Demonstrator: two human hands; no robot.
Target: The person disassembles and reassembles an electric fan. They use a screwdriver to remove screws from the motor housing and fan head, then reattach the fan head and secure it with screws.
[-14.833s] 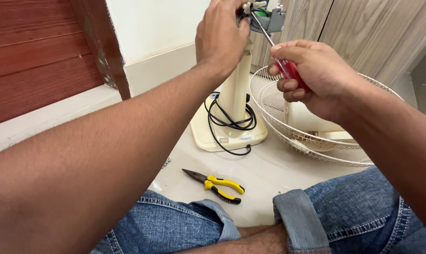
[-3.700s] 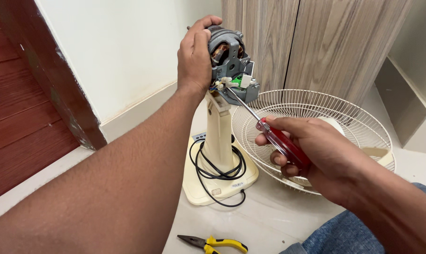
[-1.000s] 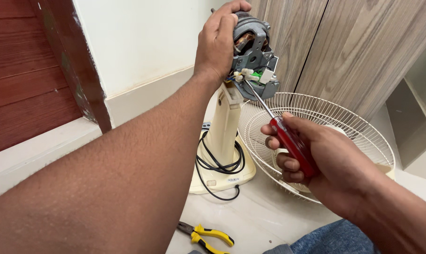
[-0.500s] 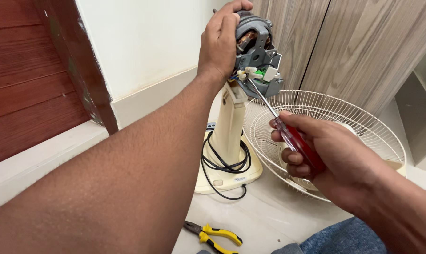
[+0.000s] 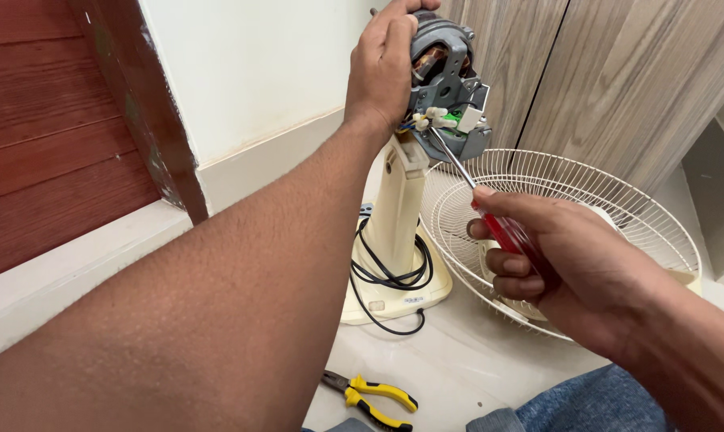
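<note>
My left hand (image 5: 384, 64) hides the grey motor's (image 5: 446, 80) back; clamped on it. Right hand (image 5: 570, 268), at 4 o'clock, grips red screwdriver (image 5: 490, 210), handle mostly covered.

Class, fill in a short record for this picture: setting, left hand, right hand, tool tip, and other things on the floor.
Setting: tiled floor by a wall and wooden cabinet doors
Left hand: grips the fan motor atop the cream fan stand
Right hand: holds a red-handled screwdriver
Tool tip: at the motor's underside
Floor: wire fan guard, yellow pliers, black cord
</note>
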